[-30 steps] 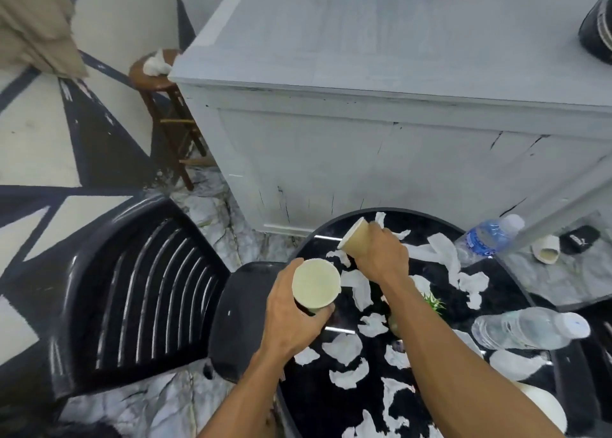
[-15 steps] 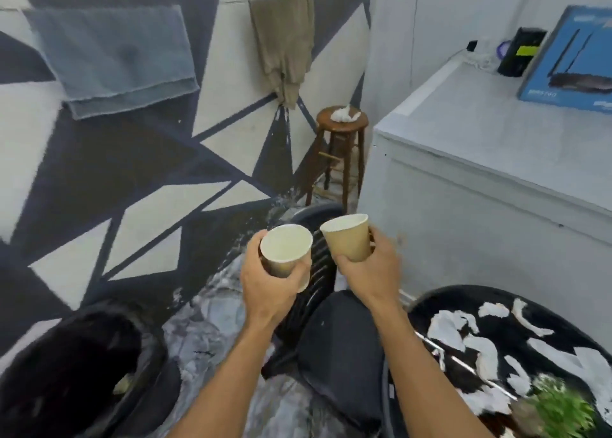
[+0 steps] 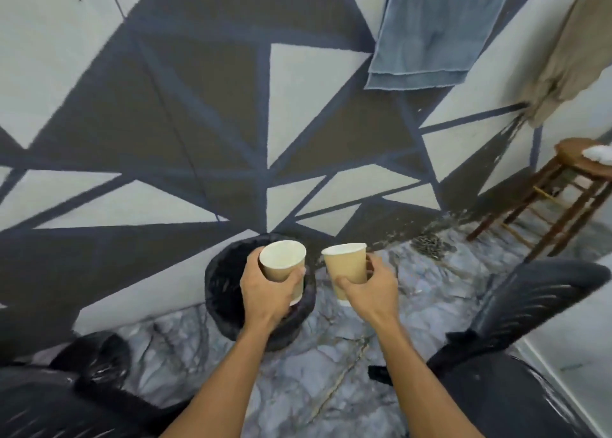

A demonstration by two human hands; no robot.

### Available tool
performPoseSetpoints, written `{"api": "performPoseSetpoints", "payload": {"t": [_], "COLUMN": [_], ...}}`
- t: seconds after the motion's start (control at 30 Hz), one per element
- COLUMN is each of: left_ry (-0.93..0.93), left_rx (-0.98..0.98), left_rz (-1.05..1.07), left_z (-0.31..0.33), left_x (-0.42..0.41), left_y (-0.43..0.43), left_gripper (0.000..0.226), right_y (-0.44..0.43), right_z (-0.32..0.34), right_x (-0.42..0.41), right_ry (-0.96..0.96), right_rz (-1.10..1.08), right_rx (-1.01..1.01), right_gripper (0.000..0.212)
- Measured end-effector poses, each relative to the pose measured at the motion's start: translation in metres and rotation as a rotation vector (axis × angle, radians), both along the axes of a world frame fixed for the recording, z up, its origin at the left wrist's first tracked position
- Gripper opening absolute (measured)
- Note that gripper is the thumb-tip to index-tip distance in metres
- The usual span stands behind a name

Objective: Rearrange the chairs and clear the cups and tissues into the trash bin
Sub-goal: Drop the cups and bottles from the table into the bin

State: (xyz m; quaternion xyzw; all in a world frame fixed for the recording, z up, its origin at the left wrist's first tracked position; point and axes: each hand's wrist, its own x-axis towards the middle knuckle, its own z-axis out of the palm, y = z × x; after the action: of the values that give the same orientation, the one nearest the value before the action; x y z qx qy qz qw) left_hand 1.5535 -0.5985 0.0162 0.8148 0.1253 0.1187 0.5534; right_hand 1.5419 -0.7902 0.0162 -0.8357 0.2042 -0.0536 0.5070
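My left hand (image 3: 265, 288) grips one paper cup (image 3: 283, 265) over the trash bin (image 3: 225, 285); my right hand (image 3: 367, 288) grips another cup (image 3: 346, 267) beside it

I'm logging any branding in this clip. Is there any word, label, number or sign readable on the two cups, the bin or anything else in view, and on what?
None can be read.
Left cup in the left hand: plain, no print visible.
Right cup in the right hand: plain, no print visible.
Trash bin with black liner: no label.
Blue towel and patterned wall: no text.
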Motion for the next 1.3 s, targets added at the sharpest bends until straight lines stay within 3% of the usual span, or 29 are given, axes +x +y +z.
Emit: {"api": "performPoseSetpoints", "payload": {"t": [0.3,0.5,0.7,0.93,1.03,1.1,1.2,1.3], "left_ry": [0.25,0.461,0.622,0.85,0.923,0.957,0.978,1.003], "left_rx": [-0.008,-0.031,-0.082,-0.087,-0.062,-0.031,-0.025,-0.006], "left_rz": [0.254,0.371,0.382,0.472,0.483,0.458,0.38,0.264], "left_z": [-0.066,-0.149,-0.268,-0.457,-0.507,-0.528,-0.541,-0.533], "left_x": [0.068,0.146,0.203,0.265,0.278,0.279,0.274,0.266], "left_y": [0.093,0.11,0.13,0.164,0.174,0.178,0.182,0.179], "left_gripper": [0.087,0.073,0.073,0.077,0.079,0.086,0.093,0.081], "right_y": [0.076,0.119,0.159,0.213,0.225,0.227,0.228,0.226], "right_z": [-0.07,-0.164,-0.289,-0.475,-0.526,-0.548,-0.562,-0.551], "right_x": [0.108,0.194,0.253,0.302,0.304,0.303,0.302,0.303], "right_ry": [0.224,0.423,0.598,0.729,0.814,0.901,0.967,0.954], "right_rz": [0.183,0.258,0.287,0.29,0.271,0.275,0.261,0.262], "right_rx": [0.09,0.061,-0.019,-0.019,-0.033,-0.043,-0.036,-0.045], "right_gripper": [0.06,0.065,0.071,0.077,0.064,0.052,0.053,0.057]}}
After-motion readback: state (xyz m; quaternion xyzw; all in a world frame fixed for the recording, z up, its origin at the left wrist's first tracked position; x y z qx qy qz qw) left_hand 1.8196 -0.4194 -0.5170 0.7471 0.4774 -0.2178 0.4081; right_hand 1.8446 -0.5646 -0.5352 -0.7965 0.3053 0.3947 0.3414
